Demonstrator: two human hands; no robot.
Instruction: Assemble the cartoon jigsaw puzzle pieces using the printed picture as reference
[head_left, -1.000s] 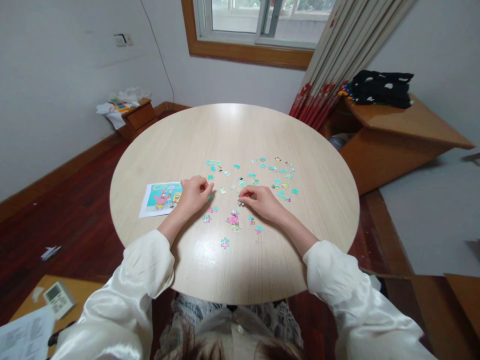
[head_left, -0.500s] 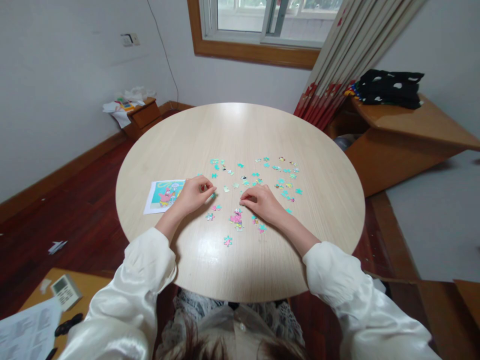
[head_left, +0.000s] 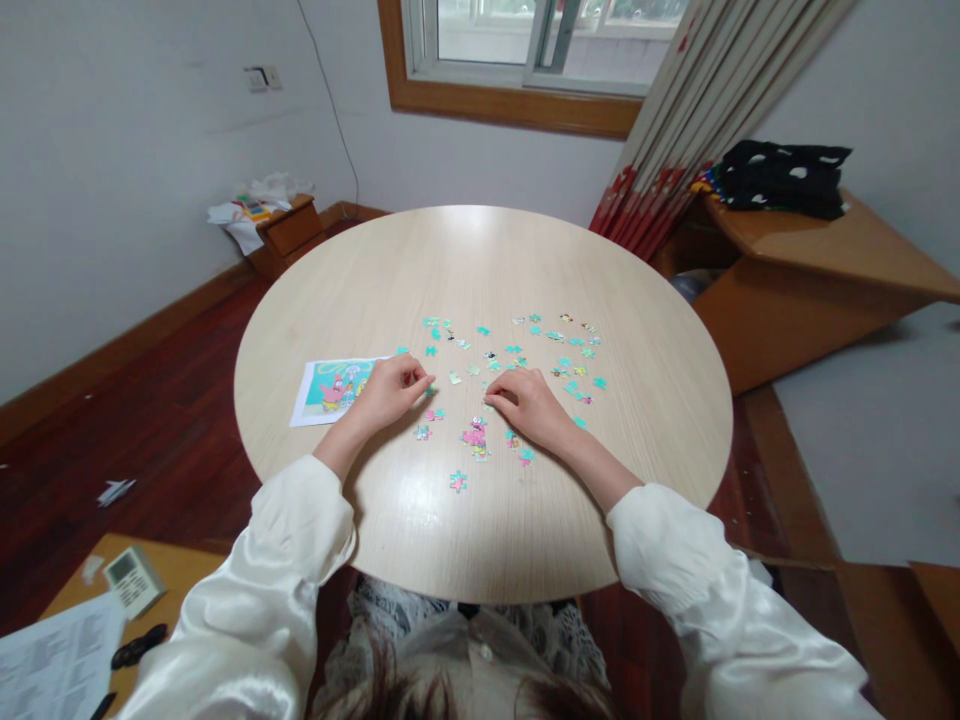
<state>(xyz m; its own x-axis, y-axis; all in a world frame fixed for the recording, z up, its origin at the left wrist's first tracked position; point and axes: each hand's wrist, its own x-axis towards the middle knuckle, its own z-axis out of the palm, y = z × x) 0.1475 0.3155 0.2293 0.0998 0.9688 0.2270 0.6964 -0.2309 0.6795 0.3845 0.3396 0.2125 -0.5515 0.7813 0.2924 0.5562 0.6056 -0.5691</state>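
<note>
With our left grip (head_left: 390,390) and right grip (head_left: 525,403) both pinched together, any held piece indiscernible, we should match edge shapes before pressing anything against the joined pink puzzle pieces (head_left: 474,436) lying between them, nearer us, on the counter (head_left: 487,550).

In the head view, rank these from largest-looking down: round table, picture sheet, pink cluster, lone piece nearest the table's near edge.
1. Round table
2. Picture sheet, even partly covered by the left hand
3. Pink cluster
4. Lone piece
</note>
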